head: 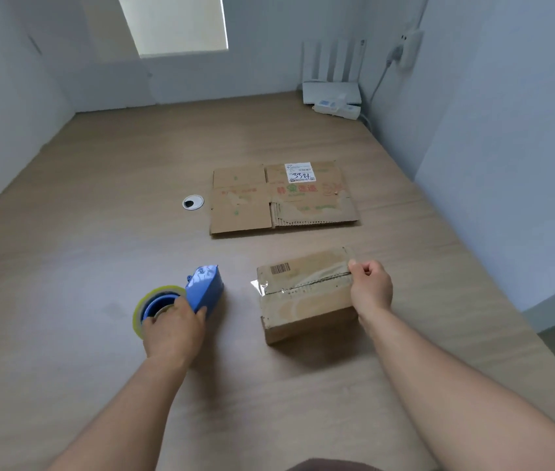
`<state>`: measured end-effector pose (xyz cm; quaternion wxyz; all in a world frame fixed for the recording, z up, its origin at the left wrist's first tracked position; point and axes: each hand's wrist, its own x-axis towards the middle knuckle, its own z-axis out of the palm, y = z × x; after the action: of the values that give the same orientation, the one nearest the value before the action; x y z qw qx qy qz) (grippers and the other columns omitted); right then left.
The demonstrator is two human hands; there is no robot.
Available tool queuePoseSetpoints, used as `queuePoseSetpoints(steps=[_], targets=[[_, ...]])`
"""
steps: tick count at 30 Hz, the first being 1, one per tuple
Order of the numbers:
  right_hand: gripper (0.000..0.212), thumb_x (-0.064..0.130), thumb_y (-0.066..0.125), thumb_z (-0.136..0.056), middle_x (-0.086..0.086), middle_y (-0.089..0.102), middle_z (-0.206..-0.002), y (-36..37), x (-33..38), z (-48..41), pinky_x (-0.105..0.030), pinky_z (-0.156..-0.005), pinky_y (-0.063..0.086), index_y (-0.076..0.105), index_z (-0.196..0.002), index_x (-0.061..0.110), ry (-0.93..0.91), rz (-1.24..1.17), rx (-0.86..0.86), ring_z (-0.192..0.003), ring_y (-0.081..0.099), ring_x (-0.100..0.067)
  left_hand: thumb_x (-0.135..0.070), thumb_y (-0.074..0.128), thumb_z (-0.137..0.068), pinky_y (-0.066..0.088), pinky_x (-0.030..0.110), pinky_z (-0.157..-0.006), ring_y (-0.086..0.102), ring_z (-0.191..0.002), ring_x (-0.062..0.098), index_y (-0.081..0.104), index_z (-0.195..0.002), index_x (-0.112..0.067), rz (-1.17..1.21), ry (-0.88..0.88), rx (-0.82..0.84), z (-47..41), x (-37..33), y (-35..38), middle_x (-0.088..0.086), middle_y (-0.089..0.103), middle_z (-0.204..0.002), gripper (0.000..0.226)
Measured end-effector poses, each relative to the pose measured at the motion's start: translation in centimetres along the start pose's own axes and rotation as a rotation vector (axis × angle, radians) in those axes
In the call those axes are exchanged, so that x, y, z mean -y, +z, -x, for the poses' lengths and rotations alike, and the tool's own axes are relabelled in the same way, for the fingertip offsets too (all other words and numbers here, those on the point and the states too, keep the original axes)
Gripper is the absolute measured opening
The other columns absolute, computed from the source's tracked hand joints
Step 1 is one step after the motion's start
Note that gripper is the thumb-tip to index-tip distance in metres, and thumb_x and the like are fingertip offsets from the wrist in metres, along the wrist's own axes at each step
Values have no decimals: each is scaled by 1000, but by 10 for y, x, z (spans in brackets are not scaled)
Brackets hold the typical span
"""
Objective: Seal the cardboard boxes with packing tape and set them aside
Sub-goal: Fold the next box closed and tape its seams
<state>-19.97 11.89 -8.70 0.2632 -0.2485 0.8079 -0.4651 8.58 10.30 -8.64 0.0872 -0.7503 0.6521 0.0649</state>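
Head | left fingers [200,313] grasp tape dispenser [203,287] | right fingers [357,268] pinch tape [320,278] on box [306,300] | flattened carton [242,212], router [332,91] beyond

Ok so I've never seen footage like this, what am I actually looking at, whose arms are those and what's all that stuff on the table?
There is no machine here. This is one picture from a wide camera worn on a person's head, looking forward and down, so the two arms are that person's own. The left hand grips a blue tape dispenser loaded with a roll of tape. The right hand holds the right end of a small cardboard box. A strip of tape runs along its top seam, and the strip's left end sticks out loose. Farther back on the wooden table lies a flattened cardboard box with a white label, beside a round cable hole. A white router sits in the far corner.
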Motion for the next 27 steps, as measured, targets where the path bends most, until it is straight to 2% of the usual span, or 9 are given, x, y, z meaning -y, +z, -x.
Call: queuePoseSetpoints(steps=[3,5,8,11,14,17,20,24,27], targets=[[22,27,54,-95,-4,55,-77,1,-2,1,-28,-64,33,51,-79,13,-8,30,-5,-73,50,-24,-41,36,-98,35,40,-101,47,-122,30,35,-139,-7,42,-71,-41,3,-13,-16,14,49,-134,53],[21,28,53,-95,-6,57,-82,0,-3,1,-28,-66,34,52,-82,12,-14,33,0,-75,50,-25,-35,37,-99,33,41,-106,37,-132,31,23,-146,-4,335,56,-101,17,-44,-30,15,36,-146,58],[21,28,53,-96,-7,58,-83,0,-3,1,-28,-66,34,52,-83,11,-26,38,15,-76,51,-25,-37,32,-101,35,42,-106,39,-131,33,28,-140,-1,740,158,56,44,-99,-24,16,41,-142,53],[23,29,51,-96,-11,60,-86,-1,-5,0,-29,-66,33,52,-83,11,-47,51,30,-77,52,-26,-42,24,-102,39,36,-98,47,-121,35,23,-143,-2,952,-49,236,49,-117,-7,17,49,-135,58],[33,39,43,-99,-17,60,-103,-6,-1,-3,-31,-70,32,54,-94,9,-74,193,96,-93,55,-32,-54,17,-99,37,34,-88,49,-117,32,42,-135,-5,944,-143,252,43,-119,-8,15,53,-129,66],[77,72,46,-82,-13,50,-124,-7,11,8,-39,-86,40,45,-121,6,-84,470,215,-118,47,-32,-73,17,-89,39,32,-76,55,-99,30,59,-114,-6,791,-171,242,39,-128,-14,12,61,-108,83],[101,80,58,-65,-14,44,-132,-2,17,18,-41,-93,42,34,-127,4,-157,716,221,-126,41,-31,-78,30,-84,40,31,-71,58,-95,30,61,-107,-10,675,-272,158,37,-138,-9,10,65,-105,78],[70,62,62,-79,-15,52,-122,-2,6,1,-38,-85,42,44,-116,5,-205,599,203,-115,49,-33,-62,26,-94,39,34,-76,57,-105,33,62,-112,-9,686,-314,84,37,-141,-3,14,64,-113,66],[34,46,53,-93,-10,63,-96,-6,-2,-14,-34,-69,35,52,-84,13,-191,349,204,-91,56,-30,-53,20,-99,38,36,-86,53,-114,33,58,-123,-12,762,-354,101,36,-139,-2,13,59,-125,61]])
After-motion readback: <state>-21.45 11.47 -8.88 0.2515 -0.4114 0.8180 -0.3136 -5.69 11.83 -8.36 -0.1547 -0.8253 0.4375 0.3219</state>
